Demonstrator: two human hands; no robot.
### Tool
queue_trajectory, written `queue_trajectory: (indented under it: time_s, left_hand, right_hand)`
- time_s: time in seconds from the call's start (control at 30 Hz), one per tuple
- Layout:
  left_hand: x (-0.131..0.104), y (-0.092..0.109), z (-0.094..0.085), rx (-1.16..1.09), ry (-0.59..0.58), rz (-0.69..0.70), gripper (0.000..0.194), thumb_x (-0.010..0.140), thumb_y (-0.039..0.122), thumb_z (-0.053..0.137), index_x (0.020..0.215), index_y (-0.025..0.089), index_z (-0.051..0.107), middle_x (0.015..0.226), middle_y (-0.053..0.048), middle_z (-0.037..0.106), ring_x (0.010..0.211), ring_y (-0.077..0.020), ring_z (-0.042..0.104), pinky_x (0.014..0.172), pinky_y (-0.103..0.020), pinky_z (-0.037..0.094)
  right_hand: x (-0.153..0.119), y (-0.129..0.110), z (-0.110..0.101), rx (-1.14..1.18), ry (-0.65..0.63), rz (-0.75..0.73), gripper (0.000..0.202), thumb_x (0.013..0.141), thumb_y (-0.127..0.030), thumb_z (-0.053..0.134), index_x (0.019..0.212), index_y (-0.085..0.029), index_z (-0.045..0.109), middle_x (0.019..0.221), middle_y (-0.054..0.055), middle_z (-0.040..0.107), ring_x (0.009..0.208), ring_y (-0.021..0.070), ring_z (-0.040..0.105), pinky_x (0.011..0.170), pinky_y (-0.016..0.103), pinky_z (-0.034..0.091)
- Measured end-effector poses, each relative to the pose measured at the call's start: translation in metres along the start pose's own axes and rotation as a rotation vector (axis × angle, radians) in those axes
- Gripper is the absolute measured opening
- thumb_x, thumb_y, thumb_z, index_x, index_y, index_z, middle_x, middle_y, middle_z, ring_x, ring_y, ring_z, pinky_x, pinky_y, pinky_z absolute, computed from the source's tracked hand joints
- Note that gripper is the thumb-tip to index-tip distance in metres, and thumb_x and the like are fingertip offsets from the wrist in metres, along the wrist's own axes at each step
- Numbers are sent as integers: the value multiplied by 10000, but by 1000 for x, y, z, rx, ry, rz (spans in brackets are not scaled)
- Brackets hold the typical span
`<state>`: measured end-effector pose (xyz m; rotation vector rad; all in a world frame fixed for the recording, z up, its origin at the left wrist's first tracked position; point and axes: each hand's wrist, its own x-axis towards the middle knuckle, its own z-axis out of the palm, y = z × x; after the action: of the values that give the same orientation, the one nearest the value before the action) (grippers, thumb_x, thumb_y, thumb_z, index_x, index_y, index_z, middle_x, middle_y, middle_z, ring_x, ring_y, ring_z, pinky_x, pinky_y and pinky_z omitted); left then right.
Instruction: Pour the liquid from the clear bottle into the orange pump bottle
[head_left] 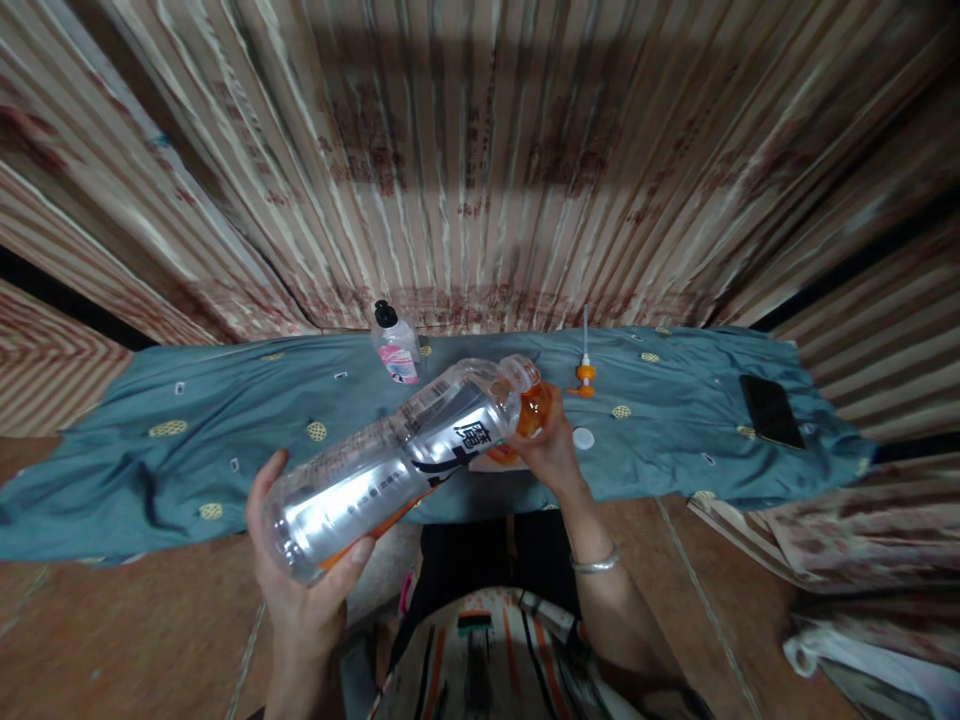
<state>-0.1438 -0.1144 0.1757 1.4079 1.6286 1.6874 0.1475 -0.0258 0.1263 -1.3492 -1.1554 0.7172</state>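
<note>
**At table centre: two bottles (btls.) held mouth to mouth**

Head view (only view; clock face centred on the meeting necks, 12 = away from wearer). Step in hand, as judged: bringing the large clear btl. [390, 470] to the top of the amber btl. [534, 408]. Next move seems to call for a steady base & aligned necks; slippage looks the main risk.

Large clear btl.: transparent, w/ silver label, dark lettering & orange lower edge; tilted, base toward 8 o'clock, neck at ctr. Contents, if any: can't tell. Amber btl.: translucent orange up top, pale w/ orange print lower down; partly hidden, so exact tilt unclear.

Grip: L hand [315, 600] cups the base, thumb on near side, fingers spread round the far side. R hand [551, 450] is curled round the upper amber btl.; whether its fingertips also pinch the clear neck, can't tell.

Surroundings, on teal cloth [187, 470]: black-capped btl. [397, 355], upright, 10 o'clock; orange pump head [585, 375] w/ tube pointing to 12, lying at 2 o'clock; white disc [583, 438], 4 o'clock, near R hand; dark phone [772, 412], 3 o'clock, well apart.
</note>
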Motion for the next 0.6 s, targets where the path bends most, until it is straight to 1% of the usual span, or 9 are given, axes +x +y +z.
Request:
queue_trajectory:
  time_s: [0.07, 0.17, 0.23, 0.33, 0.47, 0.6]
  left_hand:
    - [0, 3, 2, -18, 19, -9, 1070, 678, 686, 955, 1611, 289, 613, 1381, -83, 670, 1111, -307, 655, 1017, -466, 559]
    - [1, 3, 3, -12, 14, 15, 1022, 692, 647, 950, 1586, 267, 633, 1302, -77, 679, 1074, -301, 654, 1000, -466, 562]
    - [1, 1, 2, -23, 14, 22, 1003, 698, 612, 961, 1591, 287, 641, 1383, -83, 669, 1114, -303, 651, 1032, -460, 548]
    - [-1, -3, 0, -57, 3, 2, 1053, 652, 551, 1015, 1615, 357, 636, 1467, -62, 649, 1169, -305, 641, 1079, -445, 519]
    - [-1, -7, 1, -82, -7, -34, 1144, 576, 545, 1045, 1628, 409, 617, 1393, -43, 674, 1140, -329, 656, 1090, -486, 536]
    - [-1, -7, 3, -81, 3, -54, 1179, 560, 572, 1037, 1642, 403, 602, 1296, -38, 701, 1095, -342, 678, 1065, -522, 570]
  right_hand:
    - [0, 1, 0, -8, -2, 2, 792, 683, -434, 994, 1362, -259, 627, 1295, 113, 853, 1214, 354, 840, 1091, 529, 692]
    - [0, 1, 0, -18, 6, -15, 796, 682, -443, 990, 1364, -259, 623, 1281, 113, 852, 1206, 353, 839, 1069, 516, 697]
    - [0, 1, 0, -24, 11, -26, 786, 686, -452, 984, 1357, -258, 624, 1274, 114, 852, 1190, 352, 841, 1052, 513, 700]
    - [0, 1, 0, -26, 3, -29, 774, 700, -463, 979, 1358, -262, 624, 1291, 109, 849, 1176, 345, 843, 1043, 513, 702]
    - [0, 2, -1, -16, 1, -26, 784, 696, -456, 992, 1360, -269, 620, 1291, 99, 846, 1192, 340, 840, 1076, 514, 691]
    - [1, 3, -1, -18, 9, -32, 791, 683, -466, 1004, 1347, -265, 624, 1277, 101, 845, 1179, 345, 840, 1073, 525, 694]
